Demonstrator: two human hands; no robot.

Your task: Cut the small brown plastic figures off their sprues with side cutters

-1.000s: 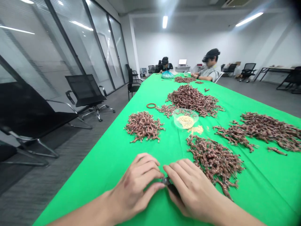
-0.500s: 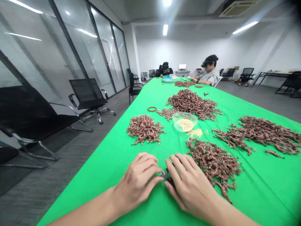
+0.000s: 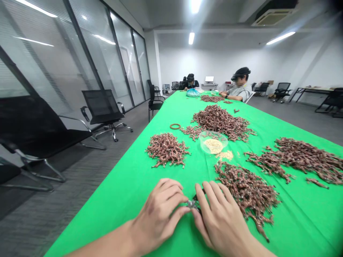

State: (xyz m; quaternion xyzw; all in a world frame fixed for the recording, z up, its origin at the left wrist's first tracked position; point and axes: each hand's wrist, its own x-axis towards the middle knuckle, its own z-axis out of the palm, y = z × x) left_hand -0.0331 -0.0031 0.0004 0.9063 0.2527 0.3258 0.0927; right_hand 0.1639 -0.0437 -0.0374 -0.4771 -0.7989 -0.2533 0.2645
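Your left hand [image 3: 158,218]: closed on a small metal part [image 3: 191,204], between both hands.
Your right hand [image 3: 221,219]: seemingly closed on it too; fingers hide much.
Handling: light, stiff; hold its edges.
Right of grip: copper-brown pile [image 3: 246,196] on green desk [image 3: 308,221].

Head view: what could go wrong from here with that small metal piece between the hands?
The small silver-and-black piece is tiny and pinched between the left hand and the right hand, so it could slip and drop. The right hand also sits close to the copper-brown twisted pile, so a careless move might snag it and scatter pieces.
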